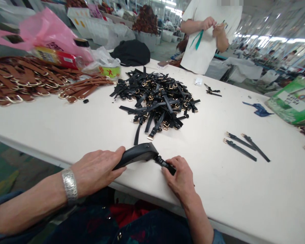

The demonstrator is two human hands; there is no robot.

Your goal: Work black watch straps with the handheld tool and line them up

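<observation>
My left hand (99,169), with a silver bracelet at the wrist, is wrapped round the handle of a black handheld tool (139,152). The tool's head points right and meets a short black strap (165,164) near the table's front edge. That strap is pinched between the thumb and fingers of my right hand (180,176). Just beyond the tool lies a heap of black straps with gold buckles (160,98). Several black straps (240,149) lie apart from the heap on the right.
Brown buckled straps (25,78) and a pink bag (51,30) fill the white table's (91,125) left side. A black cloth item (132,52) lies behind the heap. A person (200,37) stands across the table. A green package (295,101) sits far right.
</observation>
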